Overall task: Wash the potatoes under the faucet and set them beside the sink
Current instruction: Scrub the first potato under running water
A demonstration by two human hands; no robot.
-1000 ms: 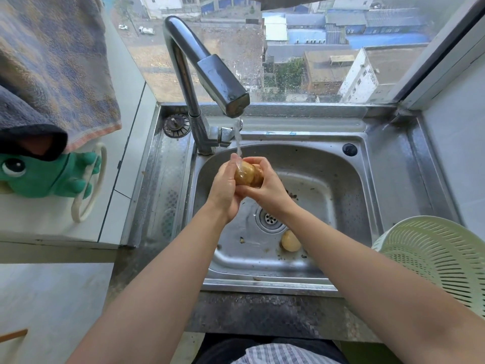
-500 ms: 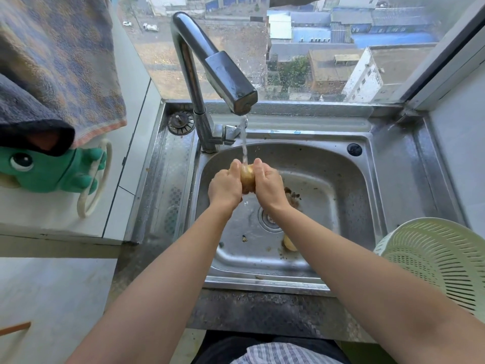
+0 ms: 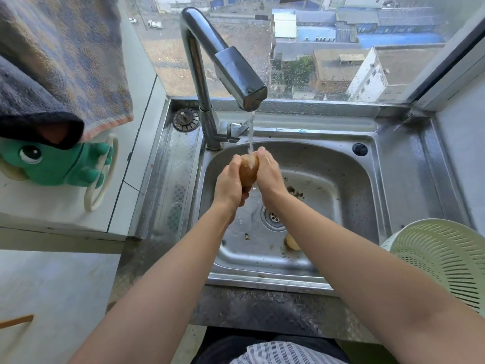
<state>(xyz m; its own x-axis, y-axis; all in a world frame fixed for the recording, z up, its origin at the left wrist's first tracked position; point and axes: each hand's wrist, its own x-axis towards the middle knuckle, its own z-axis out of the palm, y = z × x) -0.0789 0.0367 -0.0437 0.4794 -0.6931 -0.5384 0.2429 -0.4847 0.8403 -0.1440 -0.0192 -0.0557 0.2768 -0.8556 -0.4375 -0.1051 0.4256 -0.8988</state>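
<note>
A brown potato is held between both my hands under the running stream from the steel faucet. My left hand grips its left side, my right hand grips its right side. Water strikes the top of the potato. A second, paler potato lies on the bottom of the steel sink, near the drain, partly hidden behind my right forearm.
A pale green colander stands on the counter at the right of the sink. A green plush toy and hanging towels are at the left. A sink plug lies on the steel ledge by the faucet. Dirt bits dot the basin.
My two hands have turned the potato between them under the stream, so more of its brown skin shows now. The camera has shifted slightly; the potato in the basin has not moved.
</note>
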